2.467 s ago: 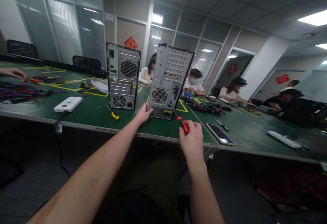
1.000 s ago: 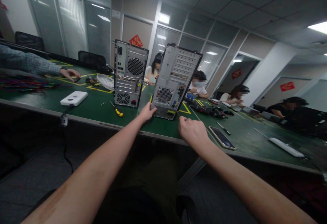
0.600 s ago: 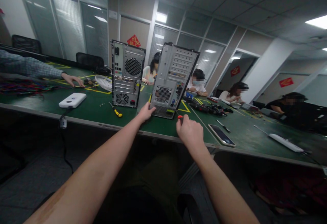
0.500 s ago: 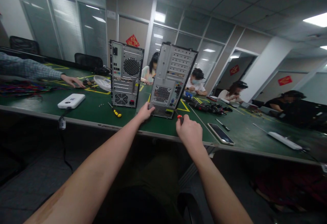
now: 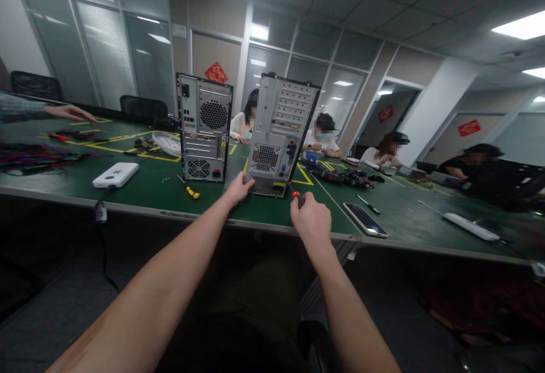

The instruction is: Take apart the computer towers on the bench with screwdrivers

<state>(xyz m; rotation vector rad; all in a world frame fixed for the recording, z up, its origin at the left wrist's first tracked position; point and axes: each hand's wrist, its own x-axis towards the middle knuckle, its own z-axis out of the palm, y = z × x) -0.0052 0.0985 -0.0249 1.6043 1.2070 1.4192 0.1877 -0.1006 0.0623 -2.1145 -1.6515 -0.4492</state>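
A grey metal computer tower (image 5: 268, 126) stands upright in front of me, its back panel facing me. At its lower left edge my left hand (image 5: 238, 189) holds on, the thumb lying against the perforated bottom of the panel and the other fingers partly hidden. Wrapped round the handle of a red and black screwdriver (image 5: 297, 195), my right hand (image 5: 313, 217) is just below the tower's lower right corner. The thin shaft points up at that corner; I cannot tell whether its tip touches. Left of it stands a second computer tower (image 5: 203, 129).
A yellow and black screwdriver (image 5: 191, 191), small screws (image 5: 166, 180) and a white power bank (image 5: 116, 175) lie to the left on the green table (image 5: 140, 197). To the right are a phone (image 5: 365, 219), a pen (image 5: 368, 205) and black cables (image 5: 344, 175). Several co-workers sit around.
The view has shifted slightly. My right hand has brought the screwdriver's shaft up to the tower's lower right corner. A co-worker's hand at the left has drawn back from the parts there.
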